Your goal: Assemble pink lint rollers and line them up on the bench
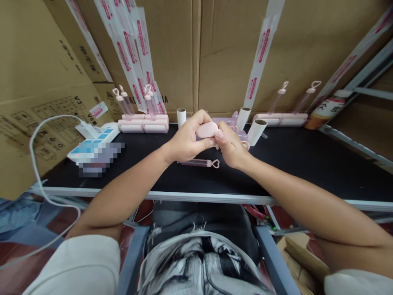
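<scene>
Between my two hands is a small pale pink piece with a smooth oval end (pixel 206 130). My left hand (pixel 188 138) is closed around its left side, thumb below and fingers above. The fingers of my right hand (pixel 231 146) press on its right side, the thumb at the edge of the oval. Most of the piece is hidden by the hands. Just below them, a clear pinkish tube with a heart-shaped loop (pixel 198 163) lies on the black table (pixel 307 164). Behind the hands are white cylinders (pixel 256 133) and translucent purple-pink parts (pixel 233 119), partly covered.
Pink cases (pixel 143 128) with upright heart-topped tubes stand at the back left, similar pink cases (pixel 280 120) at the back right. A power strip (pixel 107 133) with a white cable (pixel 34 151) is on the left, a bottle (pixel 328 110) on the right. Cardboard walls (pixel 227 53) enclose the back.
</scene>
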`<action>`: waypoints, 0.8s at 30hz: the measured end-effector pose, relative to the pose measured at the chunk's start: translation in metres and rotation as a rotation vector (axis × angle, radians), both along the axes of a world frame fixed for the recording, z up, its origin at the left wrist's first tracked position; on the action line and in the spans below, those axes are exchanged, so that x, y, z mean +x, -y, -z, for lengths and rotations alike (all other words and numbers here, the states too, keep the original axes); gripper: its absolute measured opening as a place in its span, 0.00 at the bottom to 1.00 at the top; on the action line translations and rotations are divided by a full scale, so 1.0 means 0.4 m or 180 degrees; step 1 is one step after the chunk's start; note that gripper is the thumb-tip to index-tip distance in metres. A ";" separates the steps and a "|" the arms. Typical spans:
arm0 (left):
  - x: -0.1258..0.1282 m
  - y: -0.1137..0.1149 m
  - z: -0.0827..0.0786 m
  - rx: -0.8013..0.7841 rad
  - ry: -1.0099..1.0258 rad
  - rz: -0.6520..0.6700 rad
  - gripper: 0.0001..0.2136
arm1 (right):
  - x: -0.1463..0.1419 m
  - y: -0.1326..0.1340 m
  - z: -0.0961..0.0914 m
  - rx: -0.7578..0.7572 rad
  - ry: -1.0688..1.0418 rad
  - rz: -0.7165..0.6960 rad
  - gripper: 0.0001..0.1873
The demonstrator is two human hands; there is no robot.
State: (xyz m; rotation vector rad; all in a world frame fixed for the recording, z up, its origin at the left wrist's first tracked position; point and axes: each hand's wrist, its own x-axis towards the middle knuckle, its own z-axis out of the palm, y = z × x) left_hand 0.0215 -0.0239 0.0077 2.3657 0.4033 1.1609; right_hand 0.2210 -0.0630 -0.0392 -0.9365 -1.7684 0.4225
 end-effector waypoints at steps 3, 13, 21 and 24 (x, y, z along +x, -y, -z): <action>-0.009 -0.009 -0.006 0.0128 -0.0201 0.0013 0.24 | -0.007 -0.009 0.010 -0.0319 -0.0269 -0.0220 0.36; -0.005 -0.030 0.007 0.0048 -0.0402 -0.0385 0.23 | -0.029 -0.018 0.033 -0.1083 -0.0768 -0.0667 0.43; -0.016 -0.059 0.004 -0.0090 -0.0080 -0.0326 0.23 | -0.020 -0.023 0.033 -0.0868 -0.0621 -0.0530 0.39; -0.017 -0.066 0.007 -0.0061 -0.0005 -0.0254 0.24 | -0.023 -0.015 0.025 -0.0863 -0.0552 -0.0451 0.39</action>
